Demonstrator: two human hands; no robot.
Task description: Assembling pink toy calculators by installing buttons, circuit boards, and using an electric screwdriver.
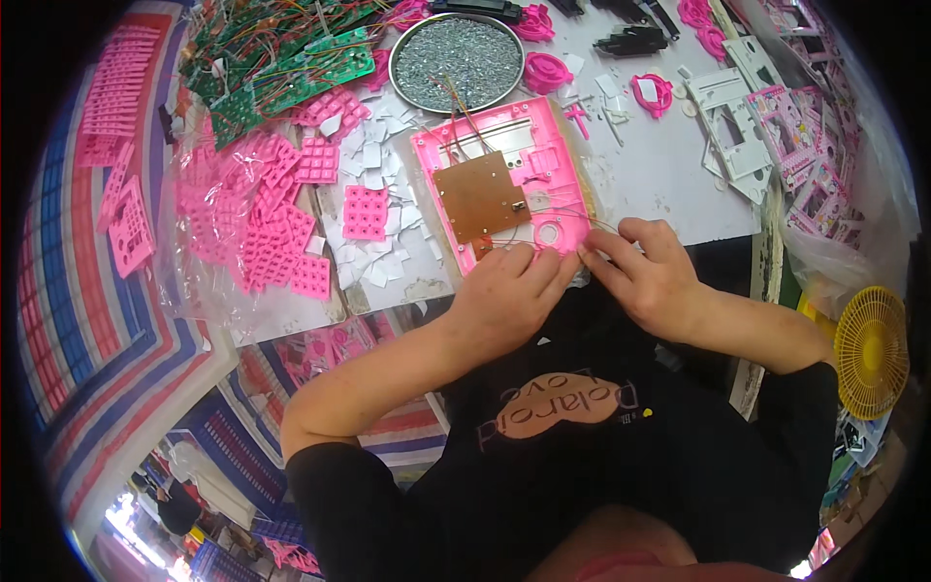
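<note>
A pink plastic casing point(567, 175) lies open on the table in front of me. A brown circuit board point(480, 194) sits inside it, with thin wires point(558, 210) running right and more rising from its top. My left hand point(514, 291) rests at the casing's near edge, its fingers closed together on the rim beside a round speaker-like ring point(549, 234). At the casing's near right corner, my right hand point(648, 276) is closed in a pinch around the ends of thin wires. The fingertips partly hide what they grip.
Pink button pads point(366, 212) and white paper pieces point(373, 155) lie to the left. Green circuit boards point(291, 82) are heaped behind them. A round tray point(392, 70) of small screws stands beyond the casing. White frames point(727, 126) lie right, near a yellow fan point(873, 354).
</note>
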